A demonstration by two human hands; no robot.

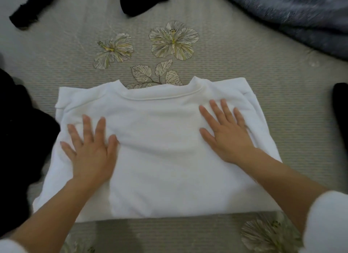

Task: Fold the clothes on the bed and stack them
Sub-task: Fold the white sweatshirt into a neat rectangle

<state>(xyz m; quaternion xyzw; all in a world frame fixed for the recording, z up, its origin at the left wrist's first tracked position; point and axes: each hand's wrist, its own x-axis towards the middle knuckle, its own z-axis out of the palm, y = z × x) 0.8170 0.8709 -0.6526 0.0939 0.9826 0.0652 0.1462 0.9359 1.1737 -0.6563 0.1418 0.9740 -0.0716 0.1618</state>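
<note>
Pressing flat, left hand (91,151) and right hand (228,135) spread on white sweatshirt (160,149).

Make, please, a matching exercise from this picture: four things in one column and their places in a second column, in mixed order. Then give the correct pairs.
Things
1. white sweatshirt
2. blue-grey fluffy blanket
3. large black garment
4. printed flowers

Places
A. far right corner
B. under the left hand and the right hand, both flat
C. left edge of the view
D. on the bed cover, beyond the collar

Pairs: 1-B, 2-A, 3-C, 4-D
</note>
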